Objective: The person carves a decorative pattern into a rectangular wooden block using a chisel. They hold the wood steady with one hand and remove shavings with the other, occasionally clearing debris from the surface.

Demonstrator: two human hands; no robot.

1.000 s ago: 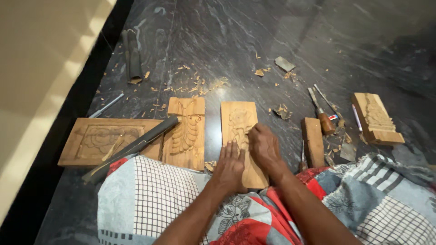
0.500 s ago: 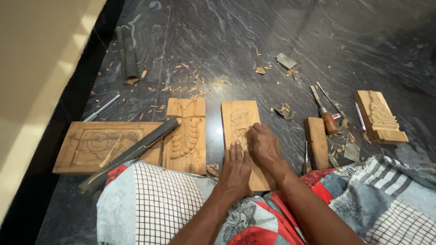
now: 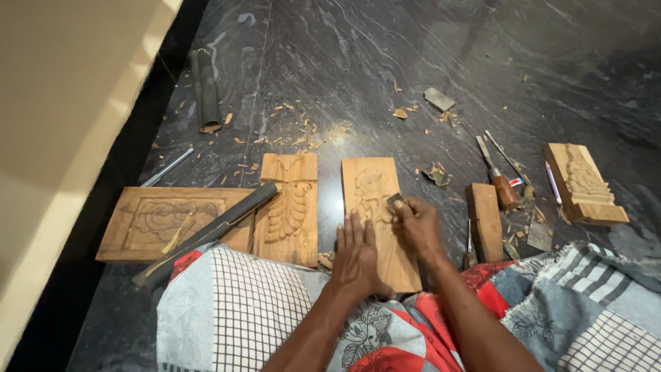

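Dark stone floor [image 3: 413, 62], chips scattered. Carved panel [image 3: 377, 207] lies lengthwise away from person. Left hand [image 3: 357, 253] flat, open, pinning near end; right hand [image 3: 416, 224] pinches small pad [image 3: 394, 202] mid-panel.

Tan carved panel [image 3: 375, 207], black-veined floor [image 3: 385, 62]

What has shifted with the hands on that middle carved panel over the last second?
Little. The right hand has slid slightly up the carved panel, pressing a small dark pad on the relief. The left hand stays flat on the panel's lower part. The other panels and tools have not moved.
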